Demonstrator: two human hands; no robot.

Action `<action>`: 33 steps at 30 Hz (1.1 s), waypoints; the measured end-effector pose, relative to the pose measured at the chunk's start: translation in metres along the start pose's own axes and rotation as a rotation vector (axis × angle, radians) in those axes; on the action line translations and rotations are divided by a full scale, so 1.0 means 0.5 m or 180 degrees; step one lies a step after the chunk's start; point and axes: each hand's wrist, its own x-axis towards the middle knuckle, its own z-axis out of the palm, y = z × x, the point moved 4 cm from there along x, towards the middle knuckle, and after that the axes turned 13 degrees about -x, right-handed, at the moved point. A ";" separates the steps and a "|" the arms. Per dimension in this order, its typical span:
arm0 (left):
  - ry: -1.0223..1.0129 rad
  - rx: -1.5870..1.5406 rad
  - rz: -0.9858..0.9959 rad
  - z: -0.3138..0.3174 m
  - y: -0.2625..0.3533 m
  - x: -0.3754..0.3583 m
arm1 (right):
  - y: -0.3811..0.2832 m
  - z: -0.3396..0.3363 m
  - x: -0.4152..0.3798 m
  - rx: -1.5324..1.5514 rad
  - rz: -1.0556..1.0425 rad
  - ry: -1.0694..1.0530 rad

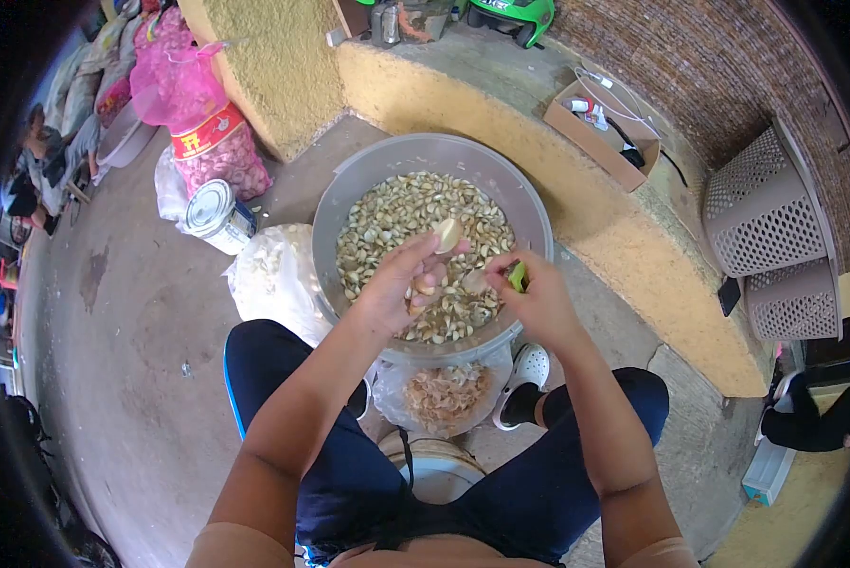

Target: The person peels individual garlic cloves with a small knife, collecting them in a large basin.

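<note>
My left hand (398,292) is over the wide grey tub (531,204), with a pale peeled garlic clove (448,235) pinched at the fingertips. More cloves seem tucked under its curled fingers. To its right, my right hand (544,305) is closed around a small green-handled tool (518,276); any blade is hidden. A thin piece of skin (475,281) shows near the right fingertips. Below both hands, many garlic cloves (387,222) lie in the tub, seemingly in water. A clear bag of dry garlic skins (444,396) sits between my feet, in front of the tub.
Left of the tub are a white plastic bag (271,279), a lidded pail (218,218) and a pink mesh sack of garlic (218,156). A yellow ledge (501,123) runs behind, carrying a cardboard box (603,142) and a green helmet (515,14). Perforated baskets (766,208) stand right.
</note>
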 end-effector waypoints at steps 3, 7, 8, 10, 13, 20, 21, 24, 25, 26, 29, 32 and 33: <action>0.0088 0.0141 0.0026 0.003 0.001 -0.001 | 0.002 0.016 -0.012 -0.1242 0.0162 -0.1360; 0.0156 0.0734 0.0296 -0.011 0.004 0.003 | 0.041 0.093 -0.055 -0.1810 -0.0221 -0.2233; 0.0209 0.0909 0.0353 -0.013 0.005 0.003 | 0.053 0.115 -0.068 -0.1882 -0.0332 -0.2446; 0.0267 0.1115 0.0363 -0.014 0.005 0.002 | 0.100 0.160 -0.099 -0.2032 -0.0525 -0.2675; 0.0352 0.1451 0.0371 -0.008 0.006 0.000 | 0.154 0.195 -0.120 -0.2240 -0.0388 -0.2596; 0.0541 0.2010 0.0372 0.003 0.000 -0.003 | 0.070 0.068 -0.027 0.0097 0.1061 -0.0307; 0.0458 0.2015 0.0461 0.006 -0.004 0.000 | 0.056 0.050 -0.020 0.0807 0.1282 0.0084; 0.0286 0.2100 0.0586 0.011 -0.022 0.003 | 0.034 0.025 -0.012 0.1299 0.1325 0.0156; 0.0283 0.2181 0.0544 0.013 -0.027 0.004 | 0.029 0.021 -0.011 0.1200 0.1250 0.0188; 0.0280 0.2263 0.0504 0.014 -0.031 0.005 | 0.023 0.020 -0.009 0.1103 0.1174 0.0219; 0.0303 0.2008 0.0411 0.012 -0.036 0.004 | 0.034 0.028 -0.008 0.1203 0.1334 0.0309; 0.0370 0.1920 0.0100 -0.002 -0.042 0.006 | 0.049 0.036 -0.008 0.1593 0.1497 0.0358; 0.0343 0.1803 0.0073 -0.005 -0.046 0.007 | 0.052 0.038 -0.008 0.1737 0.1520 0.0368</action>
